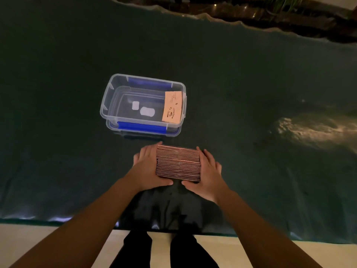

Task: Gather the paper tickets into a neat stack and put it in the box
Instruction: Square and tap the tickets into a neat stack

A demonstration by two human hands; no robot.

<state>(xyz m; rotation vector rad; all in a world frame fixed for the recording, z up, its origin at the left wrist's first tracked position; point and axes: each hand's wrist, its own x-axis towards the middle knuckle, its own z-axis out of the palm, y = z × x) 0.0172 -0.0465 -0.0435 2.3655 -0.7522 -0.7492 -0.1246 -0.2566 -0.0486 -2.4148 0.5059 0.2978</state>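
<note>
From the head camera I count one stack of brown paper tickets (178,163), standing on edge on the dark green cloth-covered surface (251,93), its long axis running from 12 to 6 o'clock, ticket faces turned toward 3 and 9. My left hand (149,167) presses flat against its 9 o'clock side and my right hand (209,171) against its 3 o'clock side, so both grips clamp the stack between them, thumbs meeting at the near end. At 12 o'clock from the stack, close by, sits one clear plastic box with blue latches (143,105). One single brown ticket with a coffee print (172,106) leans inside against the box's 3 o'clock wall.
</note>
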